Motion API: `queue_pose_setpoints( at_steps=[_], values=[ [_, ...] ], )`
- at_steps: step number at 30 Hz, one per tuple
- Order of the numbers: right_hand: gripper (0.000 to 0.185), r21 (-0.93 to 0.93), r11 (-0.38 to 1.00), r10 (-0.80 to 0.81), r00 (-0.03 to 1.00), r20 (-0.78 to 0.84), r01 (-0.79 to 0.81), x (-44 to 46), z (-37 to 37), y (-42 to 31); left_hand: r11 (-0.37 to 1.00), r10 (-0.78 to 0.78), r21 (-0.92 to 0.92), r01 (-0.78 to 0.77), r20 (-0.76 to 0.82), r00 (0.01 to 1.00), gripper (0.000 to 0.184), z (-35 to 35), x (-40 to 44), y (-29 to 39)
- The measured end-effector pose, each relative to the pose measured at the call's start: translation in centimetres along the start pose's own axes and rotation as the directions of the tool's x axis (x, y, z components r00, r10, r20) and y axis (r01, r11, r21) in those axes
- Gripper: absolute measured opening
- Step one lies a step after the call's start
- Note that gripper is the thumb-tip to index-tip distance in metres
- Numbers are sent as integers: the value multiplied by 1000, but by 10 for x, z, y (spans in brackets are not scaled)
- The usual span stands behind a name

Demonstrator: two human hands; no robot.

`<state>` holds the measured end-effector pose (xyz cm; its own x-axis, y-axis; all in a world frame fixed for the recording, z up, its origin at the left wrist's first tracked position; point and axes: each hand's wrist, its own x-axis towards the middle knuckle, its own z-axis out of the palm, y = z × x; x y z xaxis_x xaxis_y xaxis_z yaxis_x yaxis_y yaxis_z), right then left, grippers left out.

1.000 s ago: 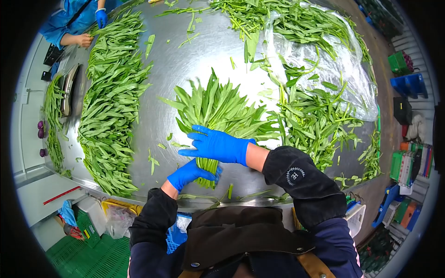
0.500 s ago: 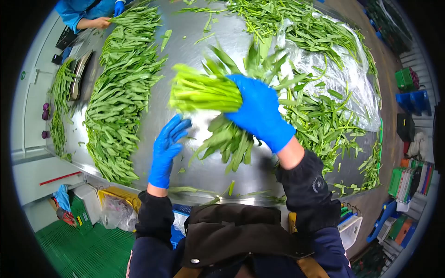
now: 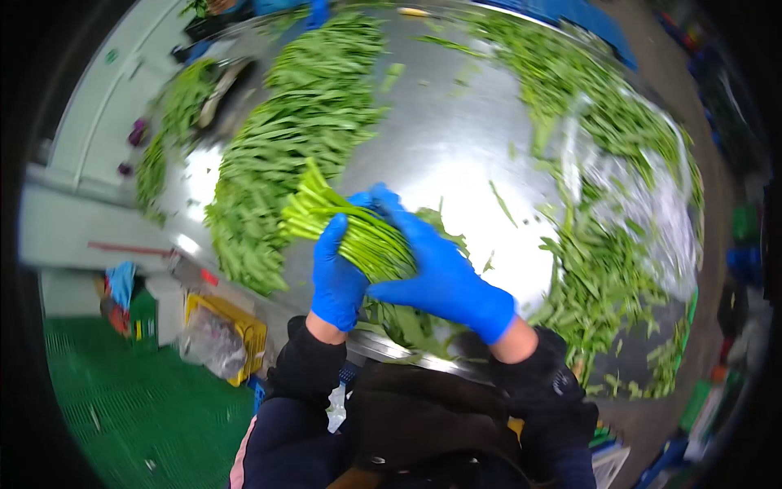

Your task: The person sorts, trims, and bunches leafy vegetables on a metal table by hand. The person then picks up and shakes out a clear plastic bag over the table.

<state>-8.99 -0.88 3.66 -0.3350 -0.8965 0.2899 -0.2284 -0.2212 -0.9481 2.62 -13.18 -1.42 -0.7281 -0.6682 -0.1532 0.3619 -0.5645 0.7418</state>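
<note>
A bunch of long-stemmed leafy greens (image 3: pixel 379 247), which looks like water spinach, is held in front of me above the metal table. Its pale cut stem ends fan out to the upper left, and its leaves hang below my hands, partly hidden. My blue-gloved right hand (image 3: pixel 448 277) wraps over the bunch from the right, closed on it. From below and left, my blue-gloved left hand (image 3: pixel 338 281) grips the stems, with some fingers hidden behind them. Left of my hands lies a long row of laid-out greens (image 3: pixel 305 122).
Loose greens (image 3: pixel 599 277) and a clear plastic sheet (image 3: pixel 652 212) cover the right side of the metal table (image 3: pixel 440 106). A yellow crate (image 3: pixel 248 330) stands below the table's left edge, beside green flooring (image 3: pixel 138 407). A co-worker's blue glove (image 3: pixel 318 12) shows at the far edge.
My left hand, open and apart before, has closed on the bunch. My right hand has brought the bunch lower and closer. The view has shifted, so the table appears farther right.
</note>
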Motion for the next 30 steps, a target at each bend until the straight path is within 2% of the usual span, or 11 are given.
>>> queue_pose_setpoints(
  at_steps=[1,3,5,6,10,18,20,23,24,26,30],
  values=[
    [90,34,982,186,982,25,-187,-8,0,6,999,45,5,-45,-27,999,50,-5,-3,14],
    [73,10,964,267,961,-70,-267,-9,-10,1,976,-60,-213,42,-77,995,41,-8,-5,34],
    [55,-44,956,280,948,-151,-289,-19,-17,20,982,9,-185,-27,-100,995,39,-30,-7,62],
    [48,165,911,401,906,-138,-378,-26,-18,32,985,56,-156,-73,-109,992,37,-41,-7,77],
    [36,298,768,603,797,-36,-567,-51,-17,55,972,215,-47,-229,-210,954,33,-79,-9,138],
    [27,259,664,724,690,13,-701,-72,-9,79,964,239,168,-206,-211,948,53,-215,48,235],
    [25,273,660,728,686,-2,-700,-64,-5,84,958,233,241,-153,-352,907,55,-224,76,236],
    [27,59,787,617,783,-79,-614,-58,2,98,941,219,336,-42,-510,832,49,-361,140,230],
    [27,65,779,627,774,-85,-624,-56,5,104,879,183,458,134,-582,792,43,-335,136,220],
    [28,-269,787,529,832,-166,-554,-49,11,115,928,-51,268,257,-593,803,38,-323,136,218],
    [56,-573,749,338,936,-100,-332,-16,21,142,873,-44,358,332,-620,784,38,-325,137,227]
  ],
)
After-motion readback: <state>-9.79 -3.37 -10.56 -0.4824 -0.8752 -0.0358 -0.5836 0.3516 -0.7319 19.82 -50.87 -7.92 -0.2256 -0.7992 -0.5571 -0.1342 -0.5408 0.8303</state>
